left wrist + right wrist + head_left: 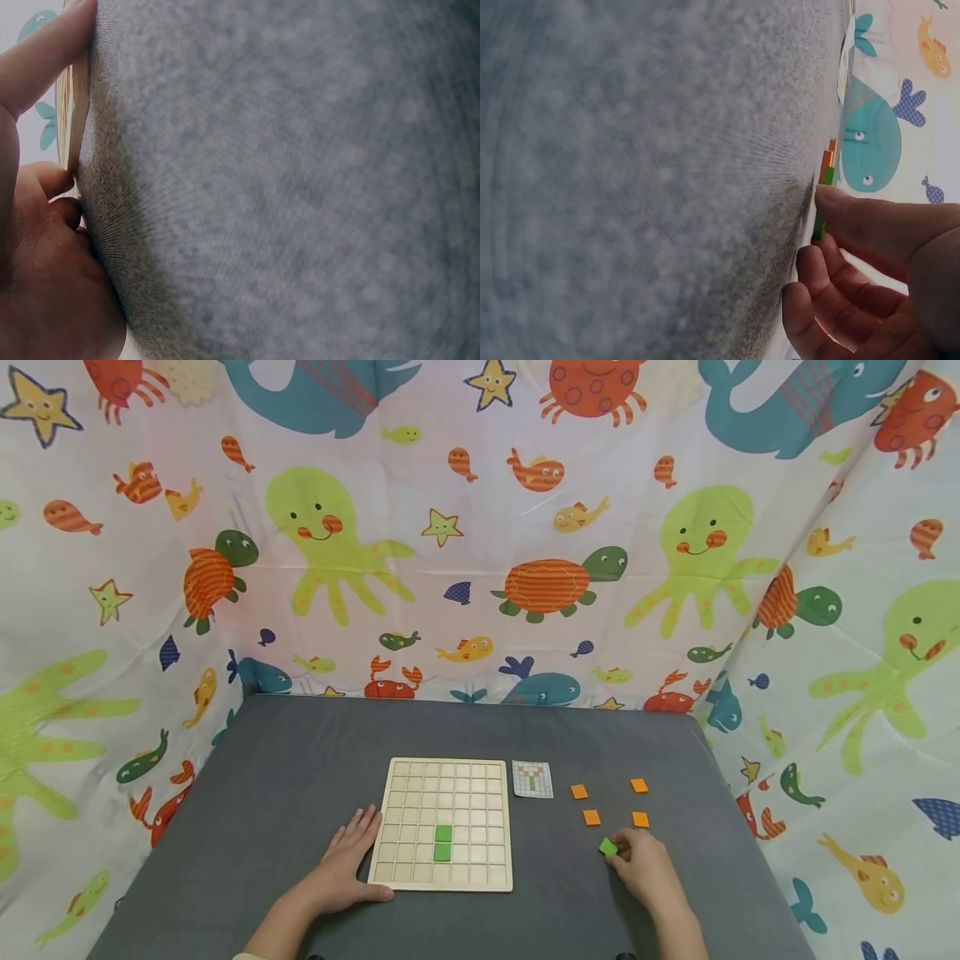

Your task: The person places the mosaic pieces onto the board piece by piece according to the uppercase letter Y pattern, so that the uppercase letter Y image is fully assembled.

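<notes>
A wooden grid board [405, 864] lies flat on the grey table, with a green tile [444, 833] and a second green tile [442, 852] in neighbouring cells of one column. My left hand [348, 864] rests at the board's front left corner, fingers along its left side and thumb at the front edge. In the left wrist view, thumb and fingers touch the board's edge [78, 112]. To the right of the board, my right hand [647, 867] pinches a loose green tile [607, 846] between thumb and fingers, close over the tabletop.
Several orange tiles [592, 817] lie spread out beyond my right hand. A small pattern card [532, 779] with a coloured grid sits by the board's far right corner. A cloth [465, 527] printed with sea animals hangs behind the table [300, 760] and on both sides.
</notes>
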A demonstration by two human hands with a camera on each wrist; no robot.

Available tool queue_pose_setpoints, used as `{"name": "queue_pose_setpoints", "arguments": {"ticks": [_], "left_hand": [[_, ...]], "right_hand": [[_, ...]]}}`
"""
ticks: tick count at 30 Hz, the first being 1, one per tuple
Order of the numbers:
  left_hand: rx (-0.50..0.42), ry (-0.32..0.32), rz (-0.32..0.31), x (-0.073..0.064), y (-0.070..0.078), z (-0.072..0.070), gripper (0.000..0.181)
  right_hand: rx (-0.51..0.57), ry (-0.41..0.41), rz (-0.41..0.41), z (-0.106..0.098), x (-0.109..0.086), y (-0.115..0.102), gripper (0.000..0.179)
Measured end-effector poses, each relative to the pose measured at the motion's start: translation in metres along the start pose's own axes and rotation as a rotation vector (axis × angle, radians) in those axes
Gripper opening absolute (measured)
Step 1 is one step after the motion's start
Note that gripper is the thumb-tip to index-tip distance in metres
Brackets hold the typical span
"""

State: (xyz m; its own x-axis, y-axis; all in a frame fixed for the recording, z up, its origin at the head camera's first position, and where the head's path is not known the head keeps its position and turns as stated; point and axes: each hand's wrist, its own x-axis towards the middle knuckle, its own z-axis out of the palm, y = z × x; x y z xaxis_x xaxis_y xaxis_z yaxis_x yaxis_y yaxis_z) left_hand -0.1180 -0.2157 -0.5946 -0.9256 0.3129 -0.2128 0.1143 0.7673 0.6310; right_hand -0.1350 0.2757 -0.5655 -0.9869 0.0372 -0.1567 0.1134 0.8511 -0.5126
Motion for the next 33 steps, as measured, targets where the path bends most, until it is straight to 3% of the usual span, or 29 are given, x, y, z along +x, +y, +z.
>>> {"name": "queue_pose_setpoints", "arguments": {"ticks": [6,15,33], "left_hand": [[0.001,0.003,-0.001,0.001,0.0,0.0,0.13],[0.009,0.006,0.005,0.0,-0.001,0.0,0.13],[-0.001,-0.002,-0.011,0.001,-0.003,0.001,0.13]], "right_hand": [[-0.007,0.044,-0.087,0.001,0.0,-0.005,0.023],[-0.008,0.118,-0.15,0.006,0.005,-0.019,0.027],[-0.002,0.158,-0.268,0.021,0.015,-0.056,0.024]]}}
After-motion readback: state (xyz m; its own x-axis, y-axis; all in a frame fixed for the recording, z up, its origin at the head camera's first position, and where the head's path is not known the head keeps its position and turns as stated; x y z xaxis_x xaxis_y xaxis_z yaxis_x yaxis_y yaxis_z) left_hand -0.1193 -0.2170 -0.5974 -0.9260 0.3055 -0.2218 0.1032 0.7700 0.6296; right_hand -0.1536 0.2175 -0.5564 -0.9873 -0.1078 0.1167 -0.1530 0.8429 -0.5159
